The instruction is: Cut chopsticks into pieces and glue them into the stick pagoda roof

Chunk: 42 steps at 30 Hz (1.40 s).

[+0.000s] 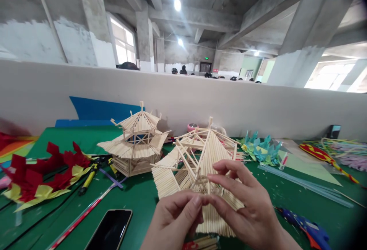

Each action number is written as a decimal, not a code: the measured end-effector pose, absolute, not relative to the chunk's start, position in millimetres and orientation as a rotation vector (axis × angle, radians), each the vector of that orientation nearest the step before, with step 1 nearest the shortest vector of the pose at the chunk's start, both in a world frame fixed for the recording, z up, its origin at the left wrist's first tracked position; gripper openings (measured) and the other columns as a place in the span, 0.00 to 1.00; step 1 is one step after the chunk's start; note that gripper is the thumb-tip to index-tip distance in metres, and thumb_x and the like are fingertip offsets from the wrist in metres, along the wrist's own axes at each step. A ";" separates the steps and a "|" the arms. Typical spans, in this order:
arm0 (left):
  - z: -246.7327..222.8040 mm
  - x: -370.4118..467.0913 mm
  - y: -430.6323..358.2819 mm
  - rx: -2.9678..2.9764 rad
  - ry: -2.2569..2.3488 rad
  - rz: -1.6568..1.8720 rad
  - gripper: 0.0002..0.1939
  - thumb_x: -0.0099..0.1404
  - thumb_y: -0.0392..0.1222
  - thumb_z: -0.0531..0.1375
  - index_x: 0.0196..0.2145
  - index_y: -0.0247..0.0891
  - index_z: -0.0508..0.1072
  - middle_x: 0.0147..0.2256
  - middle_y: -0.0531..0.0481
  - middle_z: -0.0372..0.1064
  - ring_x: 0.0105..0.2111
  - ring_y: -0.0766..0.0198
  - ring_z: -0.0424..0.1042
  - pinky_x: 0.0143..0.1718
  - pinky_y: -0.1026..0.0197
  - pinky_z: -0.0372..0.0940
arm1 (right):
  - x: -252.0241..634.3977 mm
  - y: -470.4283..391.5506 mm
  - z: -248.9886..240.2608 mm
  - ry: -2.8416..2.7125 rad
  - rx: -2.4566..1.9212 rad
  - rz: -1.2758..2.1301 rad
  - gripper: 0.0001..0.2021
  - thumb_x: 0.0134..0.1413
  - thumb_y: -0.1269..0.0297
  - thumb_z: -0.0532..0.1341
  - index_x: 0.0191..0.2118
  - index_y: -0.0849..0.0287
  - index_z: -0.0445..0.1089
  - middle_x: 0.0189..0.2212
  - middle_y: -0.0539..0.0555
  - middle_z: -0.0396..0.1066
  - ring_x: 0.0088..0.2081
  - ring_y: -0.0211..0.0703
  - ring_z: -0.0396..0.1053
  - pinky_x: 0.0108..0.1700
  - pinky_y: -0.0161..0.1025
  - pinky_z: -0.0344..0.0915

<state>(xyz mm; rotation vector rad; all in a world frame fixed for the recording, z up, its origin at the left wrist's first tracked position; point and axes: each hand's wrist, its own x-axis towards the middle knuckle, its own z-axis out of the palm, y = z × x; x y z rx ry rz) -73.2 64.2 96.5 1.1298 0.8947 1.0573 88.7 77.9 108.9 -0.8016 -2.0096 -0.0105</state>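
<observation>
A pagoda model of thin wooden sticks (213, 146) stands in front of me, its roof partly covered with sticks and partly bare frame. My left hand (179, 215) is at its near side, thumb and forefinger pinched together; what they hold is too small to tell. My right hand (243, 200) meets it there, thumb and forefinger close to the left fingertips, the other fingers bent above. Whether a stick lies between the right fingers is unclear. A second stick pagoda (140, 139), with two roof tiers, stands to the left.
On the green table (149, 200) lie a phone (110, 229) at the front left, red and yellow paper flowers (43, 169) at the left, and a blue glue gun (306, 225) at the right. Teal paper flowers (262, 148) stand beyond. A white partition (183, 97) runs behind.
</observation>
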 end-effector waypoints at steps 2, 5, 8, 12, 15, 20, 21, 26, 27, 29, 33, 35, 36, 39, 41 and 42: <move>101.0 -77.9 64.4 1.316 0.997 1.136 0.10 0.55 0.46 0.58 0.25 0.38 0.72 0.20 0.55 0.61 0.21 0.70 0.56 0.21 0.67 0.51 | 88.2 80.9 108.4 -1.989 -0.833 -0.106 0.15 0.46 0.74 0.60 0.43 0.61 0.66 0.43 0.56 0.58 0.43 0.42 0.59 0.37 0.38 0.63; 104.0 -84.2 67.1 1.564 1.095 1.293 0.05 0.57 0.42 0.57 0.31 0.41 0.71 0.27 0.53 0.65 0.28 0.65 0.63 0.28 0.64 0.58 | 84.2 84.6 108.6 -1.999 -0.841 -0.218 0.15 0.46 0.73 0.60 0.43 0.62 0.66 0.43 0.57 0.58 0.43 0.44 0.59 0.39 0.41 0.62; 102.6 -88.0 75.0 1.766 1.182 1.384 0.06 0.58 0.39 0.55 0.35 0.41 0.69 0.30 0.51 0.65 0.31 0.64 0.64 0.31 0.63 0.60 | 78.4 86.6 110.1 -2.015 -0.873 -0.290 0.14 0.46 0.72 0.60 0.42 0.63 0.67 0.44 0.58 0.58 0.43 0.44 0.58 0.40 0.42 0.62; 101.1 -89.4 86.6 1.922 1.207 1.354 0.06 0.60 0.38 0.54 0.35 0.39 0.68 0.32 0.50 0.64 0.31 0.65 0.64 0.30 0.63 0.60 | 73.2 87.0 112.0 -2.011 -0.914 -0.369 0.10 0.48 0.70 0.59 0.39 0.64 0.69 0.44 0.58 0.59 0.43 0.45 0.58 0.43 0.43 0.60; 100.8 -89.3 91.3 1.913 1.184 1.316 0.06 0.60 0.39 0.53 0.35 0.38 0.68 0.31 0.50 0.63 0.31 0.65 0.63 0.30 0.62 0.59 | 71.7 88.2 113.0 -2.015 -0.920 -0.415 0.10 0.47 0.70 0.60 0.39 0.64 0.69 0.44 0.58 0.59 0.44 0.45 0.58 0.45 0.44 0.59; 102.7 -87.8 98.5 1.821 1.136 1.212 0.07 0.60 0.41 0.53 0.29 0.38 0.69 0.29 0.51 0.64 0.31 0.63 0.63 0.33 0.60 0.58 | 71.4 93.2 112.5 -2.020 -0.947 -0.465 0.11 0.47 0.69 0.60 0.39 0.62 0.70 0.45 0.57 0.59 0.45 0.47 0.58 0.46 0.46 0.59; 104.0 -87.4 100.2 1.806 1.120 1.179 0.08 0.60 0.42 0.52 0.28 0.38 0.69 0.28 0.51 0.64 0.31 0.63 0.63 0.33 0.60 0.58 | 71.5 93.9 111.8 -2.017 -0.956 -0.475 0.11 0.47 0.69 0.60 0.39 0.61 0.70 0.46 0.57 0.59 0.45 0.47 0.58 0.46 0.46 0.59; 111.5 -86.2 106.5 1.738 1.094 1.060 0.10 0.60 0.44 0.53 0.26 0.37 0.68 0.27 0.51 0.63 0.30 0.64 0.63 0.33 0.60 0.57 | 72.5 94.7 108.6 -2.012 -0.956 -0.545 0.12 0.46 0.69 0.61 0.40 0.61 0.70 0.48 0.58 0.58 0.46 0.50 0.58 0.45 0.49 0.60; 112.7 -86.2 107.1 1.723 1.105 1.041 0.11 0.59 0.45 0.53 0.25 0.37 0.67 0.27 0.51 0.63 0.30 0.64 0.62 0.33 0.60 0.57 | 72.5 94.6 108.5 -2.008 -0.950 -0.560 0.12 0.46 0.69 0.61 0.40 0.61 0.70 0.48 0.58 0.58 0.46 0.50 0.58 0.45 0.49 0.60; 115.0 -85.7 108.0 1.688 1.113 1.008 0.11 0.59 0.46 0.53 0.25 0.37 0.67 0.26 0.52 0.62 0.29 0.64 0.61 0.31 0.61 0.57 | 72.5 94.7 108.8 -1.998 -0.936 -0.592 0.12 0.46 0.69 0.61 0.39 0.62 0.70 0.47 0.59 0.58 0.45 0.51 0.58 0.44 0.50 0.61; 121.3 -82.5 109.4 1.561 1.074 0.924 0.11 0.56 0.46 0.55 0.22 0.36 0.65 0.22 0.54 0.60 0.26 0.66 0.58 0.28 0.62 0.55 | 73.0 95.4 109.9 -2.001 -0.932 -0.638 0.11 0.46 0.68 0.61 0.39 0.62 0.70 0.48 0.59 0.57 0.45 0.51 0.59 0.43 0.50 0.61; 124.3 -80.6 110.3 1.494 1.056 0.891 0.11 0.55 0.46 0.55 0.22 0.35 0.65 0.22 0.55 0.60 0.25 0.66 0.58 0.28 0.62 0.54 | 73.7 95.6 110.2 -2.014 -0.942 -0.632 0.11 0.46 0.69 0.61 0.39 0.62 0.70 0.49 0.59 0.57 0.45 0.51 0.58 0.43 0.50 0.61; 125.5 -79.9 110.6 1.466 1.055 0.879 0.11 0.55 0.46 0.55 0.22 0.35 0.65 0.22 0.55 0.60 0.25 0.66 0.58 0.29 0.62 0.54 | 74.1 95.5 110.2 -2.021 -0.943 -0.626 0.12 0.46 0.69 0.61 0.40 0.62 0.69 0.49 0.59 0.56 0.45 0.51 0.58 0.44 0.50 0.61; 127.9 -79.4 111.5 1.423 1.071 0.852 0.10 0.54 0.45 0.56 0.22 0.35 0.66 0.21 0.55 0.61 0.26 0.66 0.58 0.30 0.61 0.54 | 75.6 95.1 110.3 -2.029 -0.949 -0.593 0.13 0.46 0.68 0.60 0.41 0.62 0.68 0.50 0.59 0.55 0.47 0.50 0.57 0.46 0.49 0.59; 128.8 -79.9 111.8 1.426 1.089 0.835 0.10 0.53 0.44 0.56 0.21 0.35 0.66 0.21 0.54 0.61 0.25 0.66 0.58 0.30 0.61 0.54 | 76.6 94.8 110.4 -2.022 -0.953 -0.562 0.14 0.47 0.68 0.60 0.42 0.63 0.67 0.49 0.59 0.55 0.47 0.49 0.56 0.47 0.48 0.58; 129.1 -80.1 112.0 1.433 1.092 0.832 0.10 0.53 0.44 0.56 0.21 0.35 0.66 0.21 0.54 0.61 0.25 0.66 0.58 0.30 0.61 0.54 | 77.1 94.7 110.4 -2.020 -0.950 -0.541 0.13 0.47 0.68 0.60 0.42 0.62 0.67 0.49 0.59 0.55 0.48 0.48 0.56 0.48 0.48 0.58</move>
